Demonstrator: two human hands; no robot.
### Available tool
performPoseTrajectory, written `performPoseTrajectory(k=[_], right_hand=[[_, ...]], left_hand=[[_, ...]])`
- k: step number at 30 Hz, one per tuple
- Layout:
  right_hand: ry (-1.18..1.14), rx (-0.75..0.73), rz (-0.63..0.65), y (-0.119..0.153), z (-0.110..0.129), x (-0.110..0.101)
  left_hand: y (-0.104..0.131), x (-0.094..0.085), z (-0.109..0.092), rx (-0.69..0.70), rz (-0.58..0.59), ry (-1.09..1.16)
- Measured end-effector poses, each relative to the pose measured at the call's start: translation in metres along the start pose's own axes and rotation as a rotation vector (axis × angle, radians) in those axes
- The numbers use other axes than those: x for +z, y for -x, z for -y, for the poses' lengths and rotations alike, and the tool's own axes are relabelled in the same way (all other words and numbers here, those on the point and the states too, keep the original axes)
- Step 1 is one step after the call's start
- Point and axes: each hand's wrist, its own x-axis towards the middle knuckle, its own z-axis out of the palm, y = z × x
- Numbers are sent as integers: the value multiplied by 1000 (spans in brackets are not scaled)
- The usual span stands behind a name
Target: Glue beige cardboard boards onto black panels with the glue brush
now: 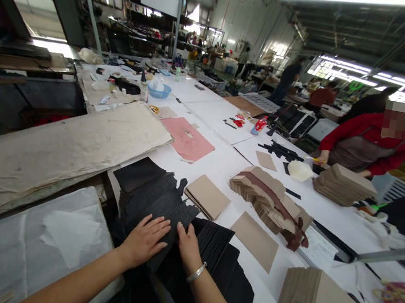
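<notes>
Left grip (145, 240) atop black sheets (157, 202)

Blue basin (160, 93) (white plastic (156, 83) inside), pink sheet (197, 146), red-labelled bottle (258, 126), co-worker (362, 135) in red

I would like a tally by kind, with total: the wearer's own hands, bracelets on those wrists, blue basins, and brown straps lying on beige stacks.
Own hands: 2, left hand and right hand, at stacked black pieces
Silver bracelet: 1
Blue basin: 1
Brown strap, on beige stack: 1
Total: 5
</notes>
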Motion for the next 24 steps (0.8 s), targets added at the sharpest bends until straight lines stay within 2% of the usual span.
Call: performPoseTrajectory(k=[4,7,10,12,14,16,24], right_hand=[[30,18,11,-1,-4,0],[29,13,0,0,-10,3],[13,-11,-11,-3,-16,5],[0,-9,-7,-5,-19,6],[-11,9,1,-7,-22,6],[-19,19,12,-8,-24,6],[28,34,14,-8,-23,4]], left_hand=[[20,-1,34,-149,-96,-24],[24,-4,75,-387,-132,4],[13,-5,123,-667,-51,90],[1,-4,152,-772,14,126],[-11,-1,172,-802,40,130],[-21,1,183,-789,35,126],[-38,1,188,-580,-67,113]])
